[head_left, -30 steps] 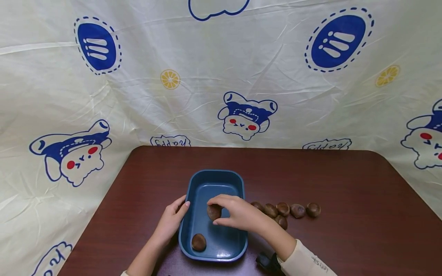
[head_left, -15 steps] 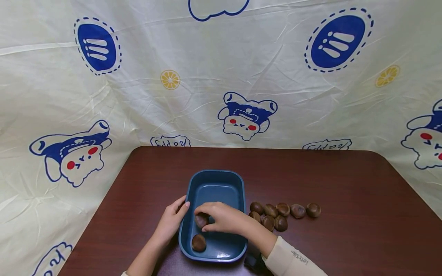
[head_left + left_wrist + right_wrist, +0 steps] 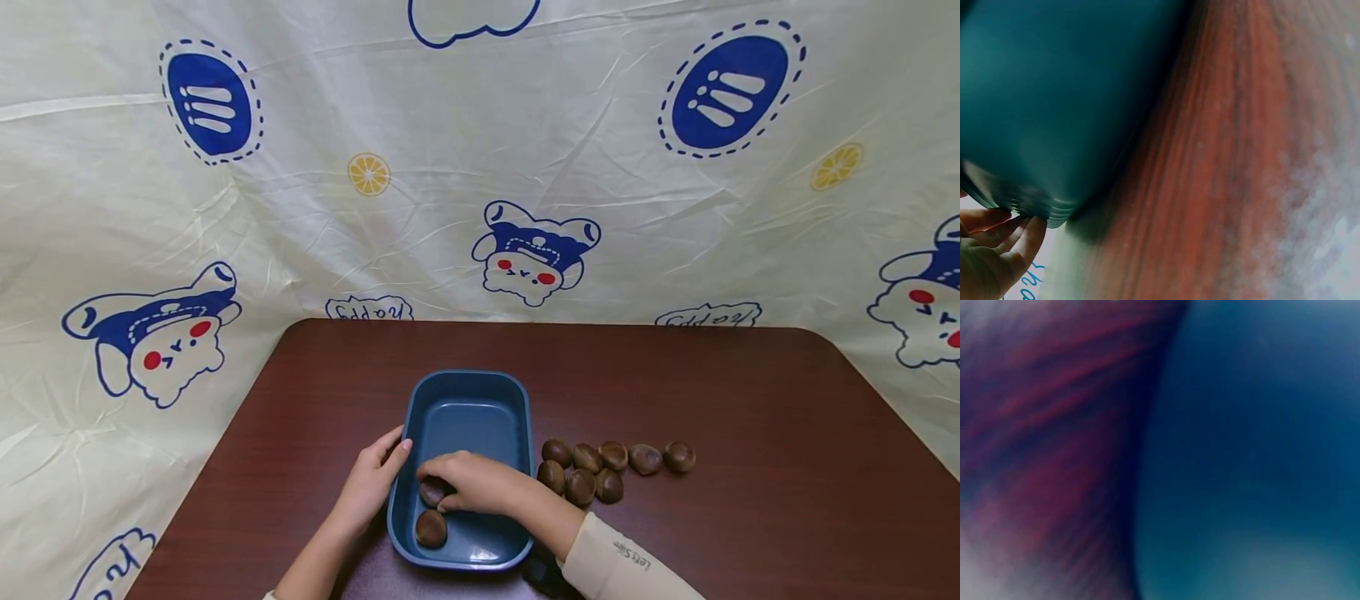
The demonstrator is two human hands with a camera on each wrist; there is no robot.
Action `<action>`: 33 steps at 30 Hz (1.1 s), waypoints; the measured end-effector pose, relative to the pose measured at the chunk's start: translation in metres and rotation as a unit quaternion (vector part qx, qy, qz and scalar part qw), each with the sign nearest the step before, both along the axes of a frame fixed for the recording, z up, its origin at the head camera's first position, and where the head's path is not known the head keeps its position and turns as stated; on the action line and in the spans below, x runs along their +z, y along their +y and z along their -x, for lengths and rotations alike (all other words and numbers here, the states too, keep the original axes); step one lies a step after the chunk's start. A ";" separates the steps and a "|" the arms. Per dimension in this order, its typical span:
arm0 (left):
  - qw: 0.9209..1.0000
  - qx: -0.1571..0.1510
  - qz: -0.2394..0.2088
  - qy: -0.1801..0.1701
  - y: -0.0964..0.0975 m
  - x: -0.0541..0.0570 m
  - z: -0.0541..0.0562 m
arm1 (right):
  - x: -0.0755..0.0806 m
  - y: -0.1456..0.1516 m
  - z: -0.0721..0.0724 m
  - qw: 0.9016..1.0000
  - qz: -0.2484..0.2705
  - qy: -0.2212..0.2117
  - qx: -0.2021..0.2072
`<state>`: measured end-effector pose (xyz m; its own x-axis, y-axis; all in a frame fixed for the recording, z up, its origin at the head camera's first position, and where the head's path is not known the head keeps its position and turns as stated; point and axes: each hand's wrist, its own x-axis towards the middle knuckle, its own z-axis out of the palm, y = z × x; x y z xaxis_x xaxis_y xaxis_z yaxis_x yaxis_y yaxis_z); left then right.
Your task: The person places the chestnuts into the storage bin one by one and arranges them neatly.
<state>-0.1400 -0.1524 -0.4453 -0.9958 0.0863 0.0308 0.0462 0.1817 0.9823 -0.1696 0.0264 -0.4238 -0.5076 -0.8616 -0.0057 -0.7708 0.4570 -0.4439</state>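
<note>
Fingers [image 3: 437,463] of the right hand [image 3: 474,481] pinch a chestnut [image 3: 431,494]; left hand [image 3: 371,473] grips the tray [image 3: 480,425].

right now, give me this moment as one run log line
left grip: holds tray, left side | right grip: pinches chestnut inside tray | tray: another chestnut, near-left corner | table: eight chestnuts, right of tray

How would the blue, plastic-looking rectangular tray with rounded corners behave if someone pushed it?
The tray would probably slide rather than tip, as it looks broad and low on the flat, dark reddish-brown tabletop. It seems stiff: no bend shows where the left hand holds its side. The rounded brown chestnut at its near end might roll.
</note>
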 end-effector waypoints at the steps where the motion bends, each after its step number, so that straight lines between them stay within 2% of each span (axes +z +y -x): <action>1: 1.000 -0.001 0.000 0.001 0.000 0.000 0.000 | 0.000 0.000 0.000 1.000 0.000 -0.001 0.001; 17: 1.000 0.001 -0.002 -0.001 0.000 0.000 0.001 | 0.002 0.003 0.000 1.000 0.004 -0.012 -0.012; 25: 1.000 0.004 -0.011 -0.006 0.000 0.000 0.000 | 0.012 0.008 -0.002 0.999 0.014 -0.022 -0.024; 33: 1.000 0.008 -0.014 -0.005 0.000 -0.001 0.000 | 0.024 0.019 -0.003 0.998 0.042 -0.015 -0.042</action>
